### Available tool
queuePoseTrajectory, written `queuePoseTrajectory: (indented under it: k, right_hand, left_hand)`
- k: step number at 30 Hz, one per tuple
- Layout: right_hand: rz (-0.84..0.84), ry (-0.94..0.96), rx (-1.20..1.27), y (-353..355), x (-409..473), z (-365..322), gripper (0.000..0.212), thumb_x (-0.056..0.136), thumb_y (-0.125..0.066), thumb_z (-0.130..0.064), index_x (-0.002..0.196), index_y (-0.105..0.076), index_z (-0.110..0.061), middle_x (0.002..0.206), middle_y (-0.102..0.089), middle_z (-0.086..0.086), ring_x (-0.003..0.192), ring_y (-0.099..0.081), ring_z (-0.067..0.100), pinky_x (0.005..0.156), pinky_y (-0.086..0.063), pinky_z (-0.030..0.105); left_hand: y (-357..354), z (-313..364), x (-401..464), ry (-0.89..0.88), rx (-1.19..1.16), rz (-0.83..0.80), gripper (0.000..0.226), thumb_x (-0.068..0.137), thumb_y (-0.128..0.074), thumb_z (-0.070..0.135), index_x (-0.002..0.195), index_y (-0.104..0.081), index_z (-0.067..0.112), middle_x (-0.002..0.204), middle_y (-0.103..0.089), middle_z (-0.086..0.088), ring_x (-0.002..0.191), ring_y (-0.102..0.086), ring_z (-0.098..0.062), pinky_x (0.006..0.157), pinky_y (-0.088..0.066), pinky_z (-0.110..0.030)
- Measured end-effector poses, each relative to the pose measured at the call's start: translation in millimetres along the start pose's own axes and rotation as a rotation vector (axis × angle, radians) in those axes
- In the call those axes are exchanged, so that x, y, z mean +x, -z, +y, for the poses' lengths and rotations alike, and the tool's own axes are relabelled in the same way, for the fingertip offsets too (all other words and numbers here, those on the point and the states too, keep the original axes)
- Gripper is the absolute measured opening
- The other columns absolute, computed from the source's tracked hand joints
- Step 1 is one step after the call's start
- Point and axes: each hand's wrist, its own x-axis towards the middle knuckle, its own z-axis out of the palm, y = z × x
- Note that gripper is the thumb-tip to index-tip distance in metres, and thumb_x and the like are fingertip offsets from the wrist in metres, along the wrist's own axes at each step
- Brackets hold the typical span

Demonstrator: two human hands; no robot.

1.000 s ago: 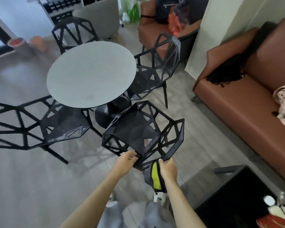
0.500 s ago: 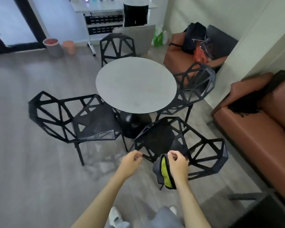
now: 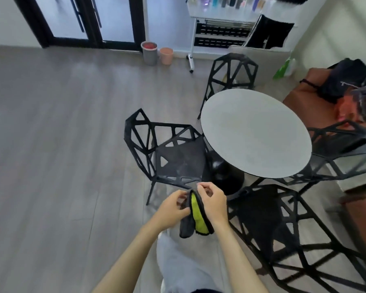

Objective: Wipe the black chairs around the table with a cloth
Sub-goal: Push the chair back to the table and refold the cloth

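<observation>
A grey and yellow-green cloth (image 3: 195,216) hangs folded between my hands, in front of my body. My right hand (image 3: 212,200) pinches its top edge and my left hand (image 3: 173,206) holds its left side. Several black lattice chairs stand around a round grey table (image 3: 255,132): one chair (image 3: 173,153) just beyond my hands on the left of the table, one (image 3: 273,227) at my lower right, one (image 3: 232,70) at the far side, one (image 3: 344,149) at the right. Neither hand touches a chair.
A brown sofa (image 3: 317,98) with a dark bag lies at the far right. A white wheeled rack (image 3: 220,32) stands at the back wall, with a grey bin (image 3: 149,52) and a pink pot (image 3: 166,56) beside it. Grey wood floor spreads to the left.
My view has swung left, so the table and chairs sit further right. My left hand let go of the near chair's rim and joined the right hand on the cloth.
</observation>
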Motion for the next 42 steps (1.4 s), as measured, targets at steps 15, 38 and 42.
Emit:
queuePoseTrajectory:
  k: [15, 38, 42]
  right_hand:
    - [-0.228, 0.031, 0.132, -100.3, 211.7, -137.3, 0.044, 0.082, -0.082, -0.053, 0.12, -0.065, -0.042, 0.114, -0.068, -0.025, 0.11, -0.061, -0.007, 0.093, -0.051, 0.02]
    - [0.528, -0.297, 0.233, -216.8, 271.3, -302.2, 0.076, 0.088, -0.059, 0.004, 0.145, -0.047, -0.045, 0.138, -0.053, -0.026, 0.123, -0.049, -0.015, 0.102, -0.04, 0.018]
    - [0.395, -0.3, 0.247, -258.8, 247.2, -299.5, 0.089, 0.087, -0.057, 0.002, 0.153, -0.033, -0.052, 0.146, -0.05, -0.024, 0.131, -0.049, -0.007, 0.106, -0.05, 0.026]
  left_hand:
    - [263.3, 38.2, 205.3, -0.128, 0.203, -0.081, 0.009, 0.102, -0.062, 0.022, 0.099, -0.054, 0.025, 0.093, -0.067, -0.002, 0.083, -0.066, -0.02, 0.071, -0.055, -0.035]
    - [431.8, 87.0, 402.5, -0.249, 0.204, -0.48, 0.044, 0.108, -0.05, 0.041, 0.068, -0.051, 0.022, 0.064, -0.054, 0.005, 0.063, -0.05, -0.011, 0.057, -0.035, -0.017]
    - [404.7, 110.7, 395.3, 0.145, -0.091, -0.551, 0.03, 0.108, -0.048, 0.043, 0.094, -0.065, 0.022, 0.102, -0.071, -0.006, 0.095, -0.066, -0.023, 0.086, -0.056, -0.041]
